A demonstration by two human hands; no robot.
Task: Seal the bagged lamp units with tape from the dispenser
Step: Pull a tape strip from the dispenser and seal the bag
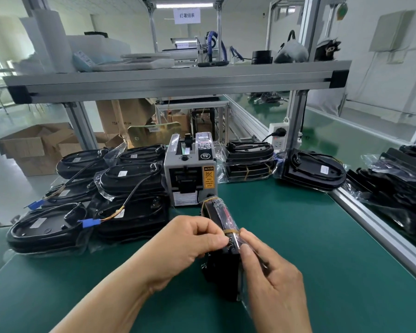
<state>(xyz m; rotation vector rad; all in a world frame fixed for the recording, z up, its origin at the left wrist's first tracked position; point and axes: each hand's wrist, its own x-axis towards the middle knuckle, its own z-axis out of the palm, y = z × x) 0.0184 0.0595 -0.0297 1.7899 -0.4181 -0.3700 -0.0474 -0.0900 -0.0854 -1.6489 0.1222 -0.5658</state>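
Note:
A black lamp unit in a clear bag (220, 219) stands on edge on the green mat (298, 236), bound with yellow rubber bands. My left hand (190, 243) pinches the bag's top edge from the left. From the right, my right hand (267, 272) pinches the same edge with thumb and fingers. The grey tape dispenser (190, 174) stands just behind the unit, its outlet facing me. I cannot tell whether a piece of tape is on the bag.
Stacks of bagged black lamp units lie left of the dispenser (130, 188) and to its right (250, 162), with another (315, 171) by the aluminium post. More units fill the side conveyor (399, 179). An aluminium shelf (178, 80) spans overhead. Cardboard boxes (36, 147) sit on the floor.

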